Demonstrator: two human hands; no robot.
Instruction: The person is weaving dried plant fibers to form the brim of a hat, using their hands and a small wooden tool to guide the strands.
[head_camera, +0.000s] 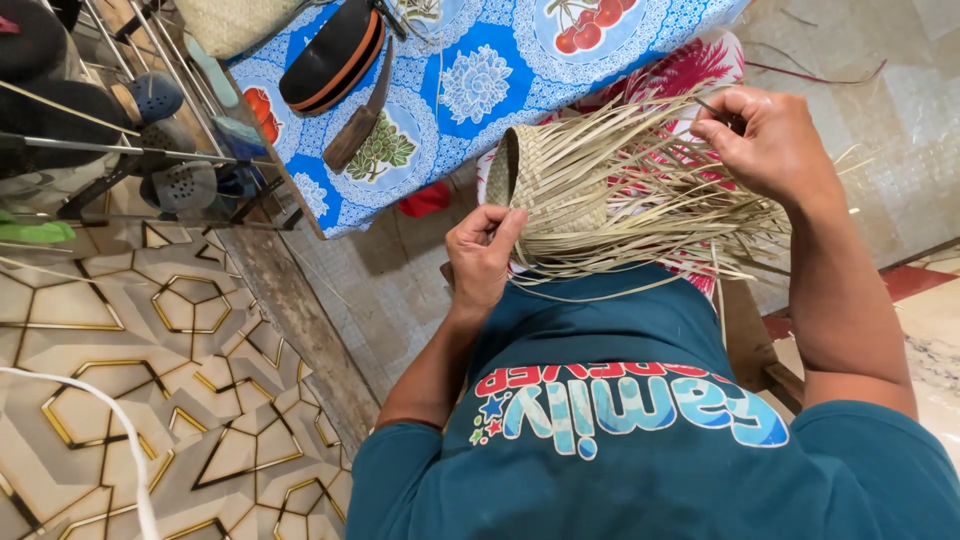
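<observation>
A half-woven piece of pale straw (548, 185) rests on my lap, its woven end to the left and many loose strips (680, 195) fanning out to the right. My left hand (482, 255) grips the woven part at its lower edge, thumb and fingers pinched on it. My right hand (765, 140) is at the upper right, fingers closed on the ends of several loose strips, pulling them up and away from the weave.
A table with a blue and white flowered cloth (480, 80) stands ahead, bearing a black and orange case (330, 60) and a knife in a brown sheath (360, 125). A metal shoe rack (150, 150) stands left. A white cable (120, 440) crosses the patterned floor.
</observation>
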